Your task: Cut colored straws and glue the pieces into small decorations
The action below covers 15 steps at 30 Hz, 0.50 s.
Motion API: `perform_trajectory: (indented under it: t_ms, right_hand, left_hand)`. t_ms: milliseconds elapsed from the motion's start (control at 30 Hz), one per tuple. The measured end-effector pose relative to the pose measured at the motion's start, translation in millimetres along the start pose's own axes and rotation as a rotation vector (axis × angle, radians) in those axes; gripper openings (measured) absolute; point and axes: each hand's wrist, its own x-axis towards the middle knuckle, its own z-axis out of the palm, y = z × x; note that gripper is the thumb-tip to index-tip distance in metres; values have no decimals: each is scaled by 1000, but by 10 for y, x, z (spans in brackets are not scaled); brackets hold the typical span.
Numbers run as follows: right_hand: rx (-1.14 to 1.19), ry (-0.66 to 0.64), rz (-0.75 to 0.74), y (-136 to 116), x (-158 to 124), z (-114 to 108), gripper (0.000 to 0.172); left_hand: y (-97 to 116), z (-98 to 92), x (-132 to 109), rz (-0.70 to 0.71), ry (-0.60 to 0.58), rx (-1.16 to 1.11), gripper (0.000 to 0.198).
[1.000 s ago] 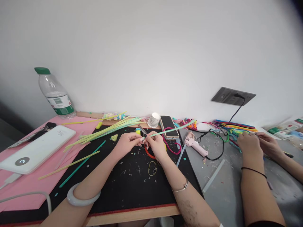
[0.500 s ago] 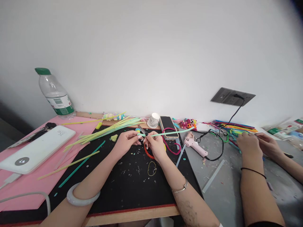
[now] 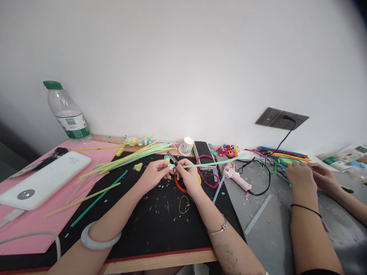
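Note:
A mint-green pipe cleaner stretches to the right from between my fingertips, its far end free in the air over the glue gun. My left hand is closed, pinching near the left end. Close beside it, my right hand is also closed on the pipe cleaner. The fingers hide the exact shape of the held end. Beneath my right hand an orange-red curved piece shows in part. Behind my fingertips lies a grey metal tool, mostly hidden. A thin rubber band rests on the black mat.
Left of my hands lie yellow-green pipe cleaners, a white power bank and a bottle. A paper cup, phone and pink glue gun with a black cord stand beyond. Another person's hands work at right.
The free end of the pipe cleaner has swung farther right and slightly up. My hands stay almost in place, with small finger shifts.

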Motion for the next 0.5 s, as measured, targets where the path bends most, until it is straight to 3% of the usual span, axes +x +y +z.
perform_trajectory:
  t_ms: [367,500]
  right_hand:
    - [-120,84,-46,5,-7,-18,18]
    - [-82,101,-44,-6,-13,-9,20]
  left_hand:
    - [-38,-1,-5,-46,-124,-88,24]
    - [-15,16,-7,-41,-60,-114,28]
